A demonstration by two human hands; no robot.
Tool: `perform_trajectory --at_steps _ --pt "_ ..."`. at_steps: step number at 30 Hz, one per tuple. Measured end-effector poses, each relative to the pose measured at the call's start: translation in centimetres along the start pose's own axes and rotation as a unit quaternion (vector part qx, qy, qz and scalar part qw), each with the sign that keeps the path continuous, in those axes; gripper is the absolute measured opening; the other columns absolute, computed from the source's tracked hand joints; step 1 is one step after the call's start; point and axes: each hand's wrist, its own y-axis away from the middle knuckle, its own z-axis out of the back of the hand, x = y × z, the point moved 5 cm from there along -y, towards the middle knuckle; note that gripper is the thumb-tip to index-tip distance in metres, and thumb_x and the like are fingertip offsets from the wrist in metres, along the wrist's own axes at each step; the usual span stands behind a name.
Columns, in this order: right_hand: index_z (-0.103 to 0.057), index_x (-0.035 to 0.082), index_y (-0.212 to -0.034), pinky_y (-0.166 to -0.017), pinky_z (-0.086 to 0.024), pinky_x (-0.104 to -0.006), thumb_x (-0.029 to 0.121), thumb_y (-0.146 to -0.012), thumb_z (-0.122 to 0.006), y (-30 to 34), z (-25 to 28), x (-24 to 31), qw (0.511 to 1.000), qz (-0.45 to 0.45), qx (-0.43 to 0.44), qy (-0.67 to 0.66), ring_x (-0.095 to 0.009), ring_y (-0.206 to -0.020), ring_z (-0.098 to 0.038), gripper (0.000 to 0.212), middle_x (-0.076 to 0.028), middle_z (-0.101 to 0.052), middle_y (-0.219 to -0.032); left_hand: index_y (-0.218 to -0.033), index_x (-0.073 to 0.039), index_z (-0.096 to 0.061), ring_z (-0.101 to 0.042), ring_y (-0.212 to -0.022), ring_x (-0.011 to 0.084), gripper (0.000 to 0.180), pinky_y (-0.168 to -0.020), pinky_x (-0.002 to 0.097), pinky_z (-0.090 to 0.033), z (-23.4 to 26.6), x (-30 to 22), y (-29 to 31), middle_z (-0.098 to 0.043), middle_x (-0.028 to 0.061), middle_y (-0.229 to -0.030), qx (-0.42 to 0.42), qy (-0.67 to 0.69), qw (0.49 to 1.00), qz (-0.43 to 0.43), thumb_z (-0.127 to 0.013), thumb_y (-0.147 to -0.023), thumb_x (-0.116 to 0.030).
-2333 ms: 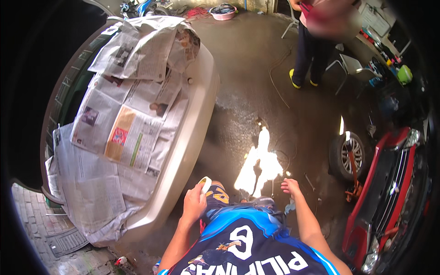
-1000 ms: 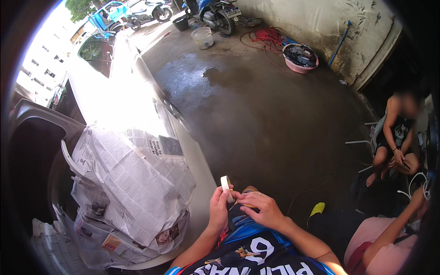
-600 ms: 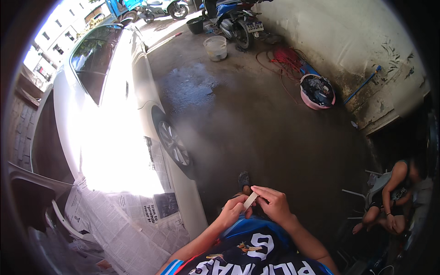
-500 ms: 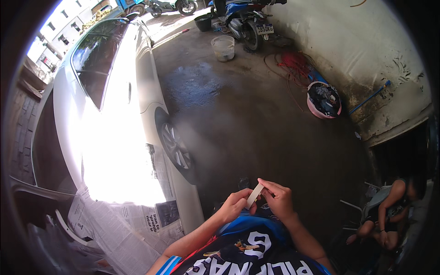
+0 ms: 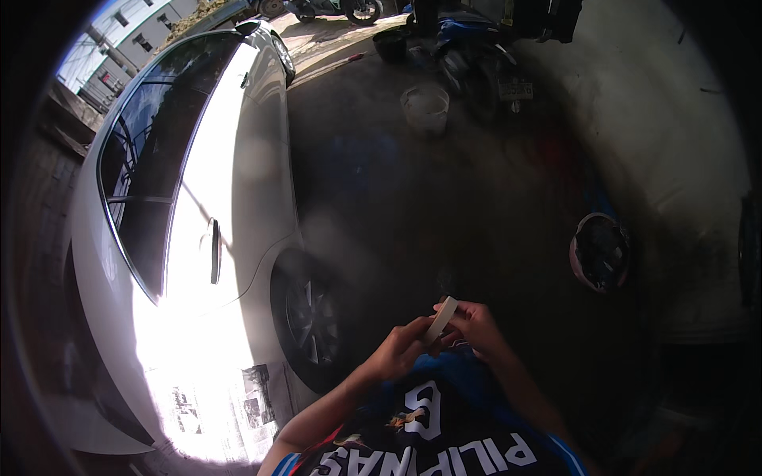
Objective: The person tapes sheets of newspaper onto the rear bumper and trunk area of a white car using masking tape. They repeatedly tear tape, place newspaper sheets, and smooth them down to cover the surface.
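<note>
A cream roll of masking tape, seen edge-on, is tilted between my two hands in front of my shirt. My left hand is closed on its lower left side. The fingers of my right hand are closed round its right side and upper end, partly hidden behind it. To my left stands a white car, its rear wheel nearest my left hand. Newspaper sheets cover the car's rear part, washed out by bright sunlight.
A pinkish tub with dark contents stands by the wall at right. Farther off are a pale bucket, a dark basin and a blue motorcycle. Deep shade hides much of the floor.
My view has swung left and up, bringing more of the car's side in and losing the seated person at right. The floor looks darker. Both hands keep hold of the tape roll.
</note>
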Motion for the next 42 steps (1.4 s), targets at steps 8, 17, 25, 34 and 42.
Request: perform_trajectory --at_steps 8,17,25,34,42 --pt "-0.066 0.002 -0.133 -0.089 -0.060 -0.0364 0.026 -0.102 -0.067 -21.2 0.2 19.4 0.910 0.149 0.094 0.376 -0.028 -0.103 -0.077 0.039 -0.020 -0.077 -0.114 -0.127 0.001 -0.065 -0.072 -0.090 0.0285 0.040 -0.083 0.0391 -0.057 22.1 17.4 -3.1 -0.072 0.0178 -0.097 -0.400 -0.181 0.842 0.314 -0.049 -0.092 -0.012" --pt "-0.067 0.004 -0.134 -0.095 -0.059 -0.0388 0.028 -0.100 -0.070 -41.8 3.3 29.3 0.842 0.079 0.130 0.519 -0.029 -0.109 -0.075 0.042 -0.018 -0.076 -0.119 -0.130 0.000 -0.066 -0.070 -0.115 0.0411 0.045 -0.098 0.0482 -0.055 23.5 36.2 3.3 -0.072 0.0302 -0.119 -0.173 -0.182 0.725 0.641 -0.059 -0.091 -0.022" --pt "-0.067 0.004 -0.132 -0.101 -0.055 -0.0445 0.032 -0.099 -0.067 -59.1 8.0 37.2 0.833 -0.018 0.018 0.552 -0.036 -0.113 -0.071 0.043 -0.019 -0.073 -0.123 -0.138 -0.012 -0.067 -0.071 -0.066 0.0179 0.048 -0.057 0.0343 -0.054 56.3 27.3 -26.9 -0.074 0.0096 -0.079 -0.307 -0.057 0.825 0.471 -0.048 -0.094 -0.010" --pt "-0.071 0.010 -0.123 -0.094 -0.055 -0.0463 0.030 -0.100 -0.065 -76.6 9.3 46.1 0.864 -0.028 0.000 0.502 -0.036 -0.108 -0.071 0.032 -0.017 -0.075 -0.114 -0.131 -0.002 -0.068 -0.053 -0.061 0.0084 0.037 -0.060 0.0256 -0.043 77.4 3.4 -52.2 -0.064 0.0020 -0.073 -0.419 -0.028 0.876 0.239 -0.047 -0.104 -0.014" --pt "-0.071 0.007 -0.126 -0.100 -0.053 -0.0458 0.036 -0.100 -0.063 -94.1 8.7 48.6 0.819 -0.069 0.173 0.543 -0.036 -0.114 -0.070 0.039 -0.019 -0.074 -0.118 -0.120 -0.006 -0.077 -0.069 -0.058 0.0210 0.039 -0.054 0.0342 -0.054 67.7 19.0 -41.6 -0.075 0.0165 -0.079 -0.172 -0.182 0.840 0.481 -0.052 -0.090 -0.004"
